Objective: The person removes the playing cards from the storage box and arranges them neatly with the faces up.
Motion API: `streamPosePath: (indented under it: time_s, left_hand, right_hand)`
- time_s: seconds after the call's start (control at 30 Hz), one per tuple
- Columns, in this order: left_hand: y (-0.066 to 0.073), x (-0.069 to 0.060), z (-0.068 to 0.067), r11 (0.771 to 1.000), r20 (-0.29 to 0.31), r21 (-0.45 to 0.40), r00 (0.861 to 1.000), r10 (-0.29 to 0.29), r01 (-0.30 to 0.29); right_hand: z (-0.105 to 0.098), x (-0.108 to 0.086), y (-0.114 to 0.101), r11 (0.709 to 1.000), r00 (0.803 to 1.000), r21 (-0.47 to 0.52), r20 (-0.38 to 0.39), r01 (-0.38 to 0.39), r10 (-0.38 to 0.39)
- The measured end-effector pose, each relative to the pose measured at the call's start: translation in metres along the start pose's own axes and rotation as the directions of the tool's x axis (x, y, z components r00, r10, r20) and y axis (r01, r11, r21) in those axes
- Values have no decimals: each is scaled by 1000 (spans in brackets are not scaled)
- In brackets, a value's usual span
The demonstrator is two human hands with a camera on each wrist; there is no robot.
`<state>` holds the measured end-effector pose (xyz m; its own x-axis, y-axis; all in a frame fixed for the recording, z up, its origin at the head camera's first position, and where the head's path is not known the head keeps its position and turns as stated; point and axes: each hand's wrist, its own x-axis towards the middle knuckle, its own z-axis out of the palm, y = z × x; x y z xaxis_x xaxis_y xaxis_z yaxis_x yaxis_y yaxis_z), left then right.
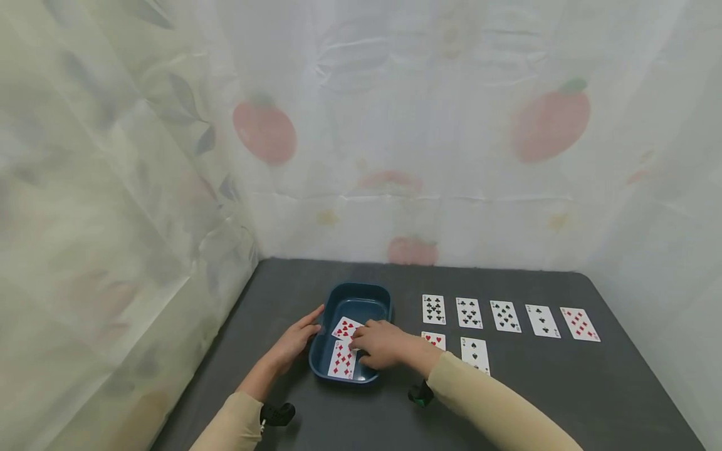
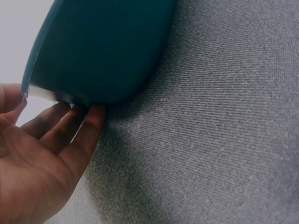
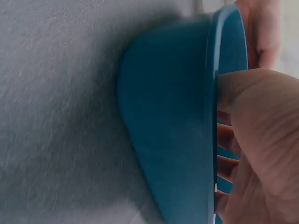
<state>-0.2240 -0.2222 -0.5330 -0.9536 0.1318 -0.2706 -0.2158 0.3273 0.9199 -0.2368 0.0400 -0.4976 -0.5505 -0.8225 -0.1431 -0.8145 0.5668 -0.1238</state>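
Note:
A dark blue tray (image 1: 358, 292) on the table holds a hearts playing card (image 1: 345, 327) and a diamonds playing card (image 1: 341, 361). My left hand (image 1: 293, 346) holds the tray's left side, its thumb by the rim and its fingers (image 2: 88, 123) against the outer wall. Inside the tray, my right hand (image 1: 379, 344) is over the cards with its fingers bent downward. The tray wall (image 3: 168, 107) hides those fingertips in the right wrist view, so whether they pinch a card cannot be told.
Right of the tray lies a row of several face-up cards, from a clubs card (image 1: 434, 309) to a diamonds card (image 1: 580, 324). Nearer are another hearts card (image 1: 433, 339) and a spades card (image 1: 475, 354), both partly covered by the right arm. Patterned curtains (image 1: 451, 219) surround the dark table (image 1: 536, 401).

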Motion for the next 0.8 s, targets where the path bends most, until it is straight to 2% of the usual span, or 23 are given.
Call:
streamPosePath:
  time_s: [0.23,0.33,0.47,0.6,0.8]
  left_hand:
    - [0,0,-1,1000,10,-5,1000,0,0]
    - [0,0,-1,1000,16,-4,1000,2,-2]
    - [0,1,-1,1000,17,-4,1000,-1,1]
    - [0,2,-1,1000,13,0,1000,-1,1]
    - [0,1,-1,1000,13,-8,1000,-5,5]
  right_hand:
    - [1,9,-14,996,992,-89,125,1,11]
    - [2,12,-13,994,984,-100,169,-39,56]
    - [2,16,-6,991,976,-85,185,-101,115]
    - [1,19,1,992,978,-56,169,-110,118]
    - [2,20,4,992,991,-26,36,-126,126]
